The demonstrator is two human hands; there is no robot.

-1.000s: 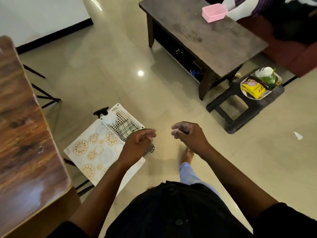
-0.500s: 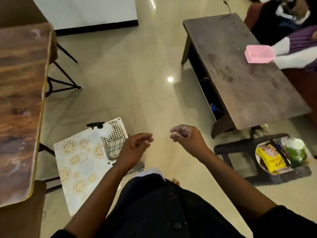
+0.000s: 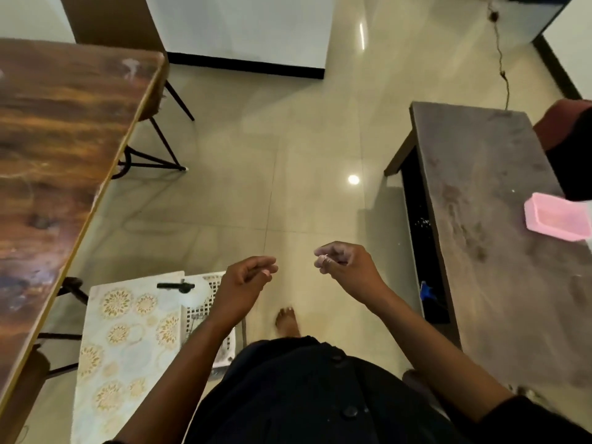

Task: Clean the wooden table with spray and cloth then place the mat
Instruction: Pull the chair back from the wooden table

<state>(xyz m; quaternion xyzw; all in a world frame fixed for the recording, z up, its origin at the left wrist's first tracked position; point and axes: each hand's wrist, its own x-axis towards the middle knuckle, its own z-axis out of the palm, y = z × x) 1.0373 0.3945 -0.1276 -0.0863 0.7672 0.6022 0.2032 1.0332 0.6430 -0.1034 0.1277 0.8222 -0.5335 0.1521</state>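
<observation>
While both hover above the floor, the left hand [image 3: 246, 280] and right hand [image 3: 344, 267] show loosely curled, empty grips.

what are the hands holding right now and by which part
Nothing is held. The left hand and right hand hang over the floor with fingers loosely curled; the spray bottle lies untouched in the white basket below the left hand.

Room's kinda dim w/ warm yellowish light. One bright lamp spot shines on the glossy floor tiles [image 3: 353, 179], plus a long white streak up top. Soft shadows under the coffee table [image 3: 499, 225]. Pic's a bit soft; edges bend outward.
</observation>
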